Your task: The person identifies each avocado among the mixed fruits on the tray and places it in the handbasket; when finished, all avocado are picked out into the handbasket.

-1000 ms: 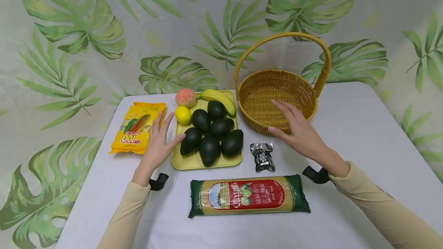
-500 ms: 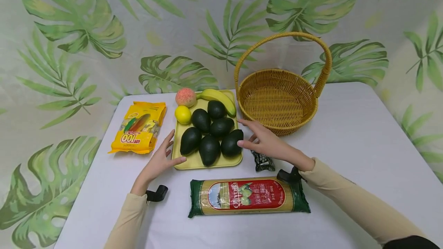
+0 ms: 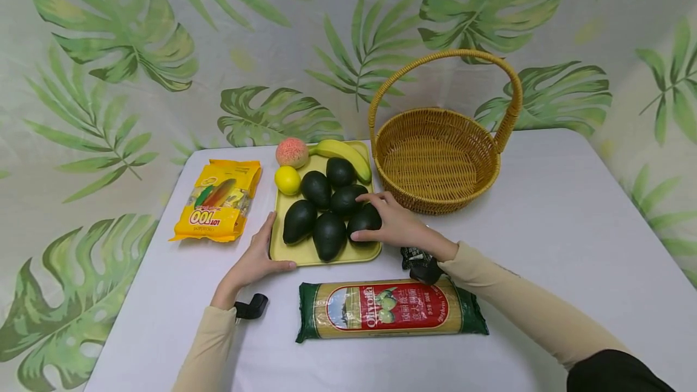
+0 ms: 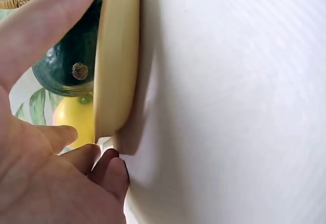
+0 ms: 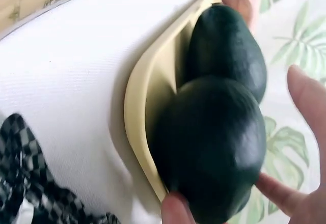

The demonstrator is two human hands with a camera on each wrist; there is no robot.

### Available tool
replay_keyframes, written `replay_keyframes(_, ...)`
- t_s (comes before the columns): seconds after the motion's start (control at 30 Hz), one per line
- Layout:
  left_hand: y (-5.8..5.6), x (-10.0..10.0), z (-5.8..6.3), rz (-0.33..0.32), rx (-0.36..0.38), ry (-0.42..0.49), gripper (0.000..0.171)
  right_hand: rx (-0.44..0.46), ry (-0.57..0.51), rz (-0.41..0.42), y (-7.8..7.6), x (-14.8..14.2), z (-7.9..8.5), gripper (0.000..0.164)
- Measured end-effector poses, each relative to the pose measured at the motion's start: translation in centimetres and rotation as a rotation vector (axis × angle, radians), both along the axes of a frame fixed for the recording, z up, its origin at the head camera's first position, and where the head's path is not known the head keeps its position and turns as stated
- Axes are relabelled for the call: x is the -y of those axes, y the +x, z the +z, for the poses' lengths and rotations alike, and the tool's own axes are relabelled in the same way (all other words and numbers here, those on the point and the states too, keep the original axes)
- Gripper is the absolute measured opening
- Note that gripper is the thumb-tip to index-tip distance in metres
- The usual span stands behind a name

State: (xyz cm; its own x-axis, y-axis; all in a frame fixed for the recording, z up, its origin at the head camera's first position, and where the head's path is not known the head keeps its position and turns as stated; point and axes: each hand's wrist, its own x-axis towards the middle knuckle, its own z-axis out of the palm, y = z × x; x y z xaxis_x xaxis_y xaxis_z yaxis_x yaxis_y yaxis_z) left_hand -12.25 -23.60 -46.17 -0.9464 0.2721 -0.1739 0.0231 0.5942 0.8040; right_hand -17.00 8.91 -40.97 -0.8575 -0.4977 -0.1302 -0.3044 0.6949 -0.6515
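Note:
A yellow tray (image 3: 299, 253) holds several dark green avocados, a banana (image 3: 342, 155), a lemon (image 3: 287, 181) and a peach (image 3: 292, 153) at its back left corner. My left hand (image 3: 252, 269) grips the tray's front left corner, fingers along its left side and thumb by its front edge. In the left wrist view the fingertips lie close to the tray rim (image 4: 118, 56). At the tray's front right, my right hand (image 3: 400, 227) holds an avocado (image 3: 365, 220) between thumb and fingers; in the right wrist view this avocado (image 5: 209, 142) sits against another avocado (image 5: 229, 46).
A wicker basket (image 3: 435, 203) with a tall handle stands at the back right. Left of the tray lies a yellow snack bag (image 3: 218, 201). A pack of spaghetti (image 3: 386, 310) lies in front, and a small black packet (image 3: 414, 257) is partly under my right wrist.
My right hand has moved left from in front of the basket to the front right avocado and taken hold of it. My left hand has lowered to the tray's front left corner.

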Motion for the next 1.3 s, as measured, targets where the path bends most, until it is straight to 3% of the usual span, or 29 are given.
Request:
replay_keyframes(0.2,-0.2,0.0,-0.3,-0.001,-0.009,-0.025,0.12,-0.102,0.015,-0.016,0.1,0.7,-0.8,0.067)
replay_keyframes(0.37,-0.2,0.0,-0.4,-0.005,-0.007,-0.029,0.12,-0.073,-0.012,-0.03,0.2,0.5,-0.7,0.062)
replay_keyframes(0.53,-0.2,0.0,-0.4,-0.002,-0.008,-0.032,0.12,-0.022,-0.057,-0.011,0.3,-0.5,0.6,0.062)
replay_keyframes(0.7,-0.2,0.0,-0.4,0.007,-0.01,-0.031,0.119,-0.034,-0.186,0.025,-0.1,-2.2,2.7,0.061)
replay_keyframes(0.8,-0.2,0.0,-0.4,0.011,-0.008,-0.036,0.119,-0.039,-0.264,0.021,-0.9,-3.7,3.8,0.062)
replay_keyframes(0.93,-0.2,-0.1,-0.3,0.015,-0.004,-0.04,0.119,-0.043,-0.284,-0.046,-2.4,-6.0,4.9,0.063)
replay_keyframes(1.13,-0.2,-0.1,-0.4,0.014,-0.009,-0.049,0.119,-0.054,-0.226,-0.187,-5.5,-8.9,5.6,0.066)
replay_keyframes(1.3,-0.2,0.0,-0.4,0.015,-0.002,-0.048,0.119,-0.075,-0.192,-0.247,-8.4,-10.0,5.9,0.071)
